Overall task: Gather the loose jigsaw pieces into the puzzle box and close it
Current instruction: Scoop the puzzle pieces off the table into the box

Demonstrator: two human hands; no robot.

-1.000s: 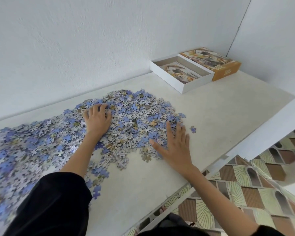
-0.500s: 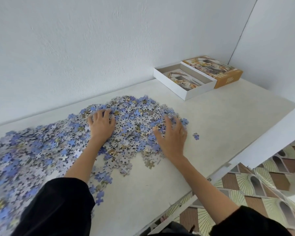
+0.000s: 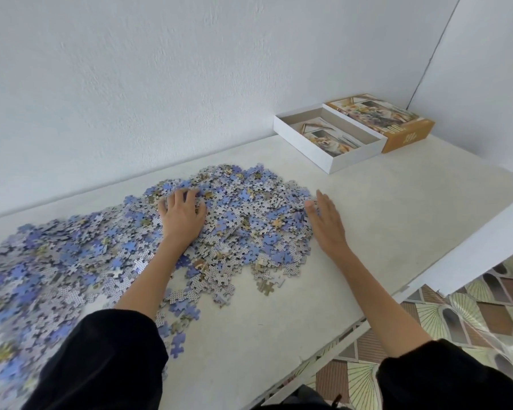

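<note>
Hundreds of loose jigsaw pieces point(image 3: 243, 220) heaped on white table point(image 3: 397, 217). L hand point(image 3: 182, 216) palm-down on heap, fingers spread, tips bent in. R hand point(image 3: 328, 223) flat, fingers straight, at heap's 3 o'clock edge. Open puzzle box point(image 3: 356, 158) at 1 o'clock, well apart from heap; lid point(image 3: 376, 113) just beside it.

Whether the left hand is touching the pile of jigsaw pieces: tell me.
Touching. The head view shows the left hand lying palm down on the jigsaw pieces, with pieces crowding round its fingers.
</note>
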